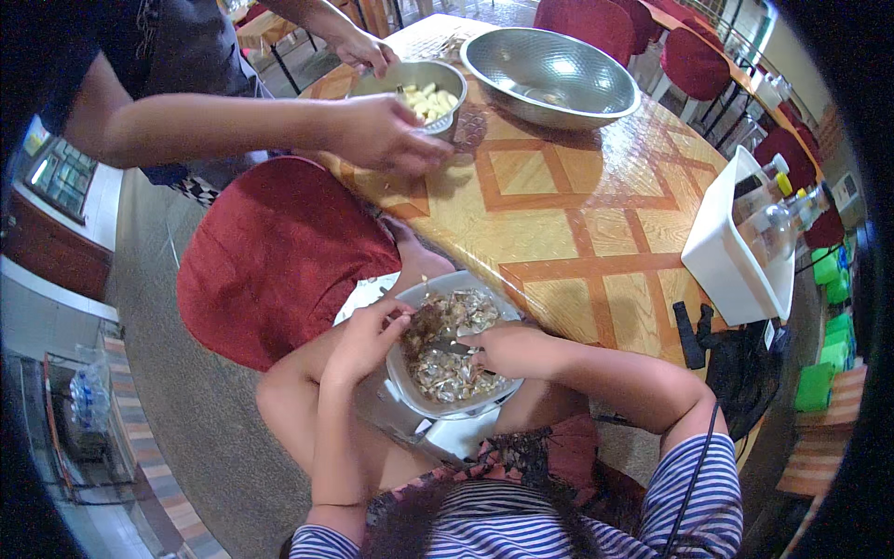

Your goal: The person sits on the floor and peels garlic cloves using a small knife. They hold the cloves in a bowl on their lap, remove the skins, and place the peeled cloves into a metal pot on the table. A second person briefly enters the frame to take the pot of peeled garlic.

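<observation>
A white plastic tub [457, 411] rests on my lap, holding papery garlic skins [454, 377] and a dark brown heap of scraps [427, 325]. My left hand [374, 334] is at the tub's left rim, thumb and forefinger close together; whether something small is between them cannot be made out. Inside the right side of the tub, my right hand [513, 351] reaches down among the skins, fingers bent. A dark, narrow shape lies by its fingertips, too unclear to name. Small pale pieces, apparently garlic cloves, show near those fingers.
Across the table [545, 279], another person's hands [391, 133] are at a metal pot [447, 73] of peeled garlic cloves [428, 103]. A large steel basin [552, 77] stands beyond. A white bin of bottles [726, 244] sits right, near a black bag [747, 370]. A red-covered chair [279, 258] is left.
</observation>
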Demonstrator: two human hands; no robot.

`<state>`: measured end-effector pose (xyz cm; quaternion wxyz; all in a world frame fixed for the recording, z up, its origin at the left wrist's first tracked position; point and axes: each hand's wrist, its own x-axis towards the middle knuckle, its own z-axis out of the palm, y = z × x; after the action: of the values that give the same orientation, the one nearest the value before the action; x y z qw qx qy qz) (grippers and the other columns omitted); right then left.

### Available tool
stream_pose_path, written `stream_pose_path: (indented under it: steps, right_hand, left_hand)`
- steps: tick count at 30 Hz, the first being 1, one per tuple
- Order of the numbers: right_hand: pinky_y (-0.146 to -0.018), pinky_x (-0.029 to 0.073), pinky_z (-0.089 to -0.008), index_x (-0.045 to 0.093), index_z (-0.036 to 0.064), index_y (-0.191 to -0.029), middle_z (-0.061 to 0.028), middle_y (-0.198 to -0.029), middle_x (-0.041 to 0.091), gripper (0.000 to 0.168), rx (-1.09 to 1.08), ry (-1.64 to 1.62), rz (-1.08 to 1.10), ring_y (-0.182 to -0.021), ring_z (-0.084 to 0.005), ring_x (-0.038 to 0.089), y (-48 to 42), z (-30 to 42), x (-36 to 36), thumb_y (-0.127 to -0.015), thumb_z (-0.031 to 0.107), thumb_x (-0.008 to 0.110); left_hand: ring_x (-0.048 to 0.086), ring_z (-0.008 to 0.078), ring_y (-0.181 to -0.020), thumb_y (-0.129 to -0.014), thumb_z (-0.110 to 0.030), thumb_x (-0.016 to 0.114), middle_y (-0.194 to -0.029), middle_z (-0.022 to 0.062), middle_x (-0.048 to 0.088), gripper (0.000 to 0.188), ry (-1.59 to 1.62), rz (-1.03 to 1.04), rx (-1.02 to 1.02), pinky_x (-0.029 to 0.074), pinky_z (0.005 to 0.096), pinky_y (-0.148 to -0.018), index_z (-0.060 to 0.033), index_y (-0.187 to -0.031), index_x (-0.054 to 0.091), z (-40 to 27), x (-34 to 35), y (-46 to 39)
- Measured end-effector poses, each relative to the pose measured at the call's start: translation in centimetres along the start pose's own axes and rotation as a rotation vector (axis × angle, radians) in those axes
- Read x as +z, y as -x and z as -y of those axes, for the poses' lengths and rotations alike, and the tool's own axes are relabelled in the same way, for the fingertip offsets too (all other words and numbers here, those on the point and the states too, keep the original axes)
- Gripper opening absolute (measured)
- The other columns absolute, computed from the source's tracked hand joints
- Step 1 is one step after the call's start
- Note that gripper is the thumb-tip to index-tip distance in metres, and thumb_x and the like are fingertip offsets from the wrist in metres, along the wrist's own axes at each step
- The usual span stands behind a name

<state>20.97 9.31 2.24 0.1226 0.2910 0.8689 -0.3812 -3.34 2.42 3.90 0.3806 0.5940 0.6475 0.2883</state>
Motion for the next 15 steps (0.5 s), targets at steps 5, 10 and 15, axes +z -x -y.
stream_pose_path:
  steps: [5, 10, 15]
  right_hand:
    - [-0.086, 0.047, -0.0466, 0.060, 0.000, -0.114, -0.0268, -0.105, 0.062, 0.039, 0.175, 0.033, 0.078, -0.099, -0.0396, 0.061, -0.2, 0.6, -0.6, -0.089, 0.030, 0.054]
    - [-0.091, 0.045, -0.0449, 0.051, -0.013, -0.119, -0.0349, -0.107, 0.058, 0.056, 0.349, -0.046, 0.223, -0.105, -0.0424, 0.058, -0.1, 3.3, -3.3, -0.088, 0.034, 0.056]
    - [-0.074, 0.050, -0.0415, 0.022, -0.011, -0.140, -0.0218, -0.088, 0.064, 0.078, 0.060, -0.444, -0.086, -0.079, -0.0345, 0.064, -0.3, 1.4, -2.6, -0.089, 0.035, 0.059]
  left_hand:
    - [0.065, 0.0313, -0.079, -0.088, -0.013, 0.056, -0.088, 0.0206, 0.066, 0.022, -0.110, 0.101, 0.015, 0.049, 0.0377, -0.077, 0.0008, -0.104, 0.062, 0.3, 1.0, 0.2]
    - [0.065, 0.0317, -0.081, -0.088, -0.010, 0.054, -0.088, 0.0210, 0.066, 0.021, -0.079, 0.001, 0.048, 0.050, 0.0380, -0.077, 0.0023, -0.103, 0.062, 2.1, 0.1, 0.4]
    - [0.062, 0.0156, -0.079, -0.087, 0.001, 0.050, -0.088, 0.0098, 0.067, 0.018, 0.254, -0.536, 0.097, 0.050, 0.0292, -0.073, 0.0008, -0.099, 0.064, 3.1, -1.6, -0.5]
